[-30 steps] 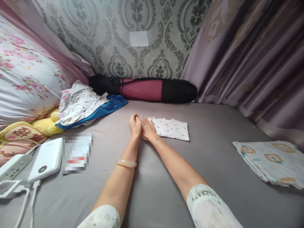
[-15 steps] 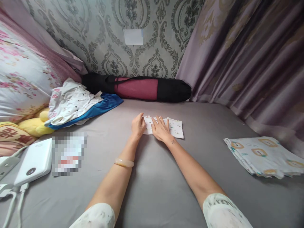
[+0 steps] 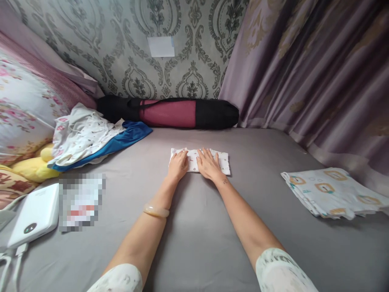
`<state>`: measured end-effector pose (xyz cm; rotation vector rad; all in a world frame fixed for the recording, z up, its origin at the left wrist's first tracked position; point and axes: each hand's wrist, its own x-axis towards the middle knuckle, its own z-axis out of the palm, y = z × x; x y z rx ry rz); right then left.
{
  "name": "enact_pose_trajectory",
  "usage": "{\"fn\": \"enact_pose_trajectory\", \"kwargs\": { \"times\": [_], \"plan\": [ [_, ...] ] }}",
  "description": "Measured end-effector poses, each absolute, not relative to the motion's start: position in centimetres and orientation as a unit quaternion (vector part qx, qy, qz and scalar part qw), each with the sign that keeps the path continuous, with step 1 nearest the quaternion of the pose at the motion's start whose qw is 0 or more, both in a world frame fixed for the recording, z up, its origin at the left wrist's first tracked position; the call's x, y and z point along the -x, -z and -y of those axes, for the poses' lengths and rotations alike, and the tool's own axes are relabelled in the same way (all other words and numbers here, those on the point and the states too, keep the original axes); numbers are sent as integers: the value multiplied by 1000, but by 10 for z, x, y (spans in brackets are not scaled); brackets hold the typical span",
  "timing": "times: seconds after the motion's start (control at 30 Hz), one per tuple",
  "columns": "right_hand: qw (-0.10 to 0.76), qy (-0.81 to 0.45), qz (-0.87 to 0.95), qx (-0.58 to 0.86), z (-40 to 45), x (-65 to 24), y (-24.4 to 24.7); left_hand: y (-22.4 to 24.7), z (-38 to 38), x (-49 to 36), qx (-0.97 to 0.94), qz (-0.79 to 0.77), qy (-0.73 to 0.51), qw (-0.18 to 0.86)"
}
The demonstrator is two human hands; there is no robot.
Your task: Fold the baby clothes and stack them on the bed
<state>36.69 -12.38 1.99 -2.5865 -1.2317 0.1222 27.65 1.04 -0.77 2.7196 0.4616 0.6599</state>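
Note:
A small white printed cloth (image 3: 192, 161), folded into a flat rectangle, lies on the grey bed sheet (image 3: 194, 227) in front of me. My left hand (image 3: 179, 164) rests on its left part, fingers laid over the fabric and pointing away from me. On the right part, my right hand (image 3: 209, 163) lies flat with its fingers spread. Both palms cover some of the cloth, so parts of its print are hidden.
Far right lies a folded white cloth (image 3: 331, 192) with orange prints. A black and maroon bag (image 3: 170, 113) lines the wall. Rumpled clothes (image 3: 88, 132), a yellow plush (image 3: 33, 168), a white power bank (image 3: 36, 215) with cables and a blurred packet (image 3: 83, 202) are at left.
My left hand has gone from curled at the cloth's left edge to lying on top of it, and that left end now shows folded over. My right hand stays flat on the cloth.

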Motion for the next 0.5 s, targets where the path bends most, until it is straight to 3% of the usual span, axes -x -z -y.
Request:
{"fn": "enact_pose_trajectory", "kwargs": {
  "times": [0.5],
  "plan": [
    [127,-48,383,914,137,-383,-15,8,-9,-274,-960,-148,-209,111]
  ]
}}
